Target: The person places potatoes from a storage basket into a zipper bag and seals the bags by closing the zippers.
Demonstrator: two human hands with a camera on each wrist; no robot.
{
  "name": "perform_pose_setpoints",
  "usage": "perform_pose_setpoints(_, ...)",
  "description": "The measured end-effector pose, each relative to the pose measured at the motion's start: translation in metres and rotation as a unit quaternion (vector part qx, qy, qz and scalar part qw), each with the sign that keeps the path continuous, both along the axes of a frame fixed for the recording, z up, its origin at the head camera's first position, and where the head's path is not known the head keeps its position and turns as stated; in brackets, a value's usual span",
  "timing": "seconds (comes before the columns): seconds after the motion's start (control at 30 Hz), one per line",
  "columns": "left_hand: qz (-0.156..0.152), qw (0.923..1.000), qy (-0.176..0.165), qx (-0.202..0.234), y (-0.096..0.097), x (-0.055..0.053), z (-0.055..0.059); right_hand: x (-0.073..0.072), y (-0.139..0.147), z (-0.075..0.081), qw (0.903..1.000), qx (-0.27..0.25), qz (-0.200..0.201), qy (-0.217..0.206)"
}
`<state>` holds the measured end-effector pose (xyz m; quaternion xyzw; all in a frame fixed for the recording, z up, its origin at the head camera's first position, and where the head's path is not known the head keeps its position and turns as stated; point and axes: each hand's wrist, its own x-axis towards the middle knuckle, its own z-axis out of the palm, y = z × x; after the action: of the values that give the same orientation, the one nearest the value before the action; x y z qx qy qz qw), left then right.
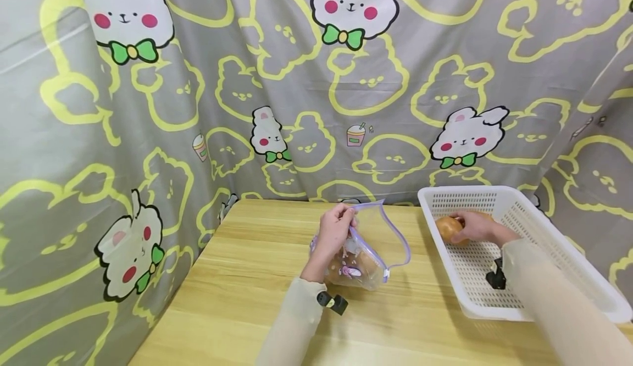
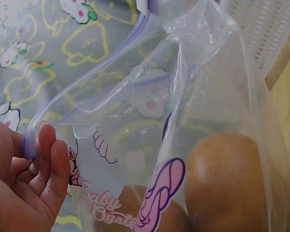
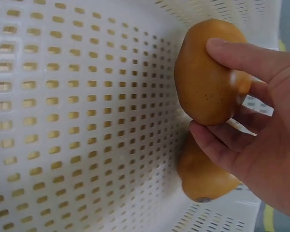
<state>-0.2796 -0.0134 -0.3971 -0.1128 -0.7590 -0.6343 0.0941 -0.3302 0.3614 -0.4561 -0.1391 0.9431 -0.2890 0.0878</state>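
Head view: over the tabletop (image 1: pixel 237 300), our left hand (image 1: pixel 332 229) is pinching a purple-edged zip bag (image 1: pixel 352 272); farther right, our right hand (image 1: pixel 476 227) is grasping a speckled brown fruit (image 3: pixel 203 82) inside the white basket (image 1: pixel 475 272). We are seemingly picking it out; next is likely calling for lifting it clear.

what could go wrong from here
The clear zip bag is held by the left hand at one side of its mouth, so it might sag shut. The speckled brown fruit could slip from the right hand, perhaps knocking the second fruit in the white plastic basket.
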Motion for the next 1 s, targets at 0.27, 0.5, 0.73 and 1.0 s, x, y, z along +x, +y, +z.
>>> perform_pose_setpoints(0.27, 0.008, 0.9999, 0.008, 0.003, -0.003, -0.002, 0.0, 0.006, -0.003, 0.02, 1.0, -0.005, -0.007, 0.003)
perform_pose_setpoints(0.5, 0.011, 0.9999, 0.0, 0.012, -0.005, -0.003, 0.002, 0.016, -0.004, 0.033, 0.9976, -0.029, 0.013, 0.062)
perform_pose_setpoints(0.73, 0.009, 0.9999, 0.0, 0.013, -0.004, -0.002, 0.003, 0.028, -0.007, 0.05, 0.9951, -0.043, 0.023, 0.086)
perform_pose_setpoints(1.0, 0.009, 0.9997, -0.007, 0.021, -0.002, -0.002, 0.002, 0.042, -0.014, 0.071, 0.9892, -0.038, 0.046, 0.134)
